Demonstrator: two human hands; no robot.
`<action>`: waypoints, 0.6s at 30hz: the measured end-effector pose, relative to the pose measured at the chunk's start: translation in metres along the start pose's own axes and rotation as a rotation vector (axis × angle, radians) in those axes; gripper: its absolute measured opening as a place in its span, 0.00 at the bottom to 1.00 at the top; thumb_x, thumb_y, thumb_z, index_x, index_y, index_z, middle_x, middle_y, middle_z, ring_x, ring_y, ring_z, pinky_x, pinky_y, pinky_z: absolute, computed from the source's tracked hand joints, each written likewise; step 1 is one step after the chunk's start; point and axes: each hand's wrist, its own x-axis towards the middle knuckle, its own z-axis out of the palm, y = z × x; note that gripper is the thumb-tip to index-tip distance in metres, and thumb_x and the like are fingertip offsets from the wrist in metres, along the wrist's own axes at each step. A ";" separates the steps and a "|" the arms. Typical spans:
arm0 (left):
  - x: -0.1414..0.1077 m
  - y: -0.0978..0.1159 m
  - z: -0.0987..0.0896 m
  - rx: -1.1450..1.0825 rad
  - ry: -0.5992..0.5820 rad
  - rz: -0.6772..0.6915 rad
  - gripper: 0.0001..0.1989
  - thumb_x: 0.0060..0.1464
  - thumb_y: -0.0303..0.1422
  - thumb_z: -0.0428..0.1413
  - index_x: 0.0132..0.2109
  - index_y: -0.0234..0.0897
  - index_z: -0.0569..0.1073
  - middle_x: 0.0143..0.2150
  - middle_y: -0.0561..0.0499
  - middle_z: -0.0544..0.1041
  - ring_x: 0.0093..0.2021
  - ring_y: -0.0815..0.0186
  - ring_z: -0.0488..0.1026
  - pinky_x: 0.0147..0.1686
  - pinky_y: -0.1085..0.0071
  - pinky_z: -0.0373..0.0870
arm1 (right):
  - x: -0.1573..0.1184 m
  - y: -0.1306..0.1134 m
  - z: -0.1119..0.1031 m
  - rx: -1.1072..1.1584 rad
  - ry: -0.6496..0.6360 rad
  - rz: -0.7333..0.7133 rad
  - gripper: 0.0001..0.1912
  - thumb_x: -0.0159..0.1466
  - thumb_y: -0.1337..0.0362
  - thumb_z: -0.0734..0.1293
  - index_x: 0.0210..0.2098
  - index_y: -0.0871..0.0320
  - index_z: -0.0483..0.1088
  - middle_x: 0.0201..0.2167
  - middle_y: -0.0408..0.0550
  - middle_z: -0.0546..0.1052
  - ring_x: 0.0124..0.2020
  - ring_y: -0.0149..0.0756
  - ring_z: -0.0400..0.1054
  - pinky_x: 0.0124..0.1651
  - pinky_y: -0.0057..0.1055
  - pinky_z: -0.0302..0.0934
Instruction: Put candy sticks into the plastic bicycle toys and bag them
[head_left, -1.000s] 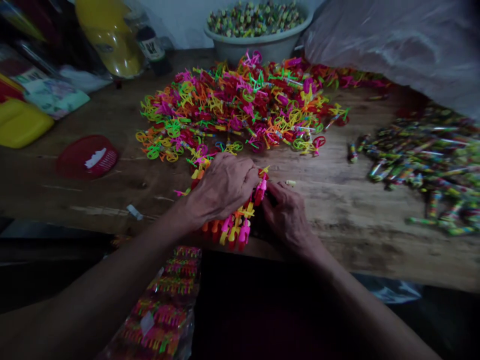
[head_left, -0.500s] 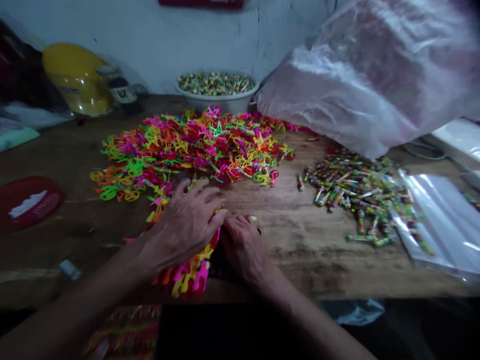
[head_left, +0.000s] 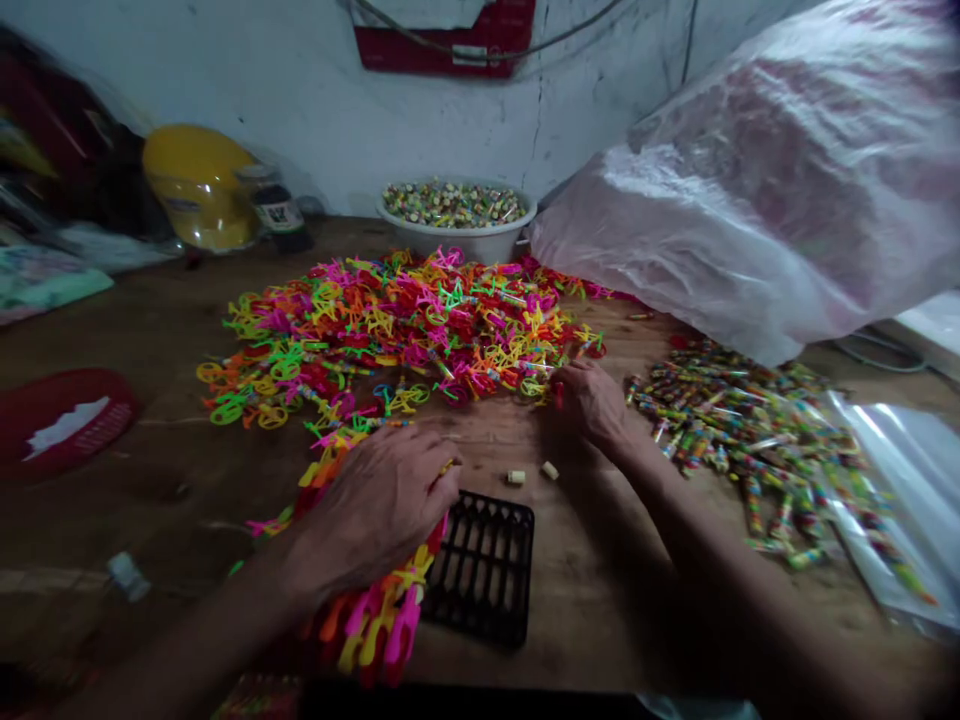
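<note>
**Meanwhile, two hands worked among bright plastic pieces**

Low at the near edge of the wooden desk (head_left: 600,600), the left hand (head_left: 375,510) lay palm down with its fingers loosely curled over a row of neon plastic toys (head_left: 375,625) set into a black grid tray (head_left: 484,565). The part of the tray to the right of that hand showed bare slots. The right hand (head_left: 592,400) reached farther out, to the right-hand fringe of the big heap of coloured plastic pieces (head_left: 397,330) at the middle of the desk; its fingers were bent down onto the heap, but whether they pinched a piece could not be told. Two small pale stubs (head_left: 532,473) lay on the wood between the hands. Right of the right hand spread a scatter of wrapped sweets (head_left: 735,430), running under a large clear plastic bag (head_left: 750,200). A white basin (head_left: 457,225) of more sweets stood at the far edge, a yellow helmet (head_left: 199,185) toward the far left corner, and a red lid (head_left: 64,420) near the left edge.
</note>
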 end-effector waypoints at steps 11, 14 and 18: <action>0.001 0.004 -0.006 0.041 -0.061 -0.023 0.15 0.61 0.33 0.43 0.38 0.37 0.74 0.36 0.48 0.76 0.40 0.61 0.71 0.45 0.61 0.63 | -0.044 -0.019 -0.013 0.009 -0.132 0.024 0.16 0.62 0.70 0.56 0.42 0.59 0.73 0.35 0.49 0.77 0.32 0.34 0.70 0.32 0.27 0.54; 0.000 0.006 -0.008 0.044 -0.056 -0.043 0.15 0.61 0.33 0.43 0.39 0.36 0.74 0.37 0.48 0.76 0.41 0.61 0.71 0.45 0.62 0.64 | -0.037 -0.022 -0.015 -0.002 -0.159 -0.037 0.14 0.63 0.66 0.58 0.43 0.57 0.73 0.41 0.50 0.75 0.33 0.34 0.69 0.33 0.28 0.54; 0.000 0.008 -0.007 0.055 -0.065 -0.056 0.15 0.61 0.32 0.43 0.40 0.35 0.73 0.38 0.48 0.76 0.42 0.61 0.71 0.46 0.61 0.64 | -0.032 -0.027 -0.005 -0.004 -0.208 -0.117 0.10 0.62 0.67 0.61 0.32 0.59 0.74 0.34 0.51 0.74 0.33 0.36 0.67 0.33 0.29 0.52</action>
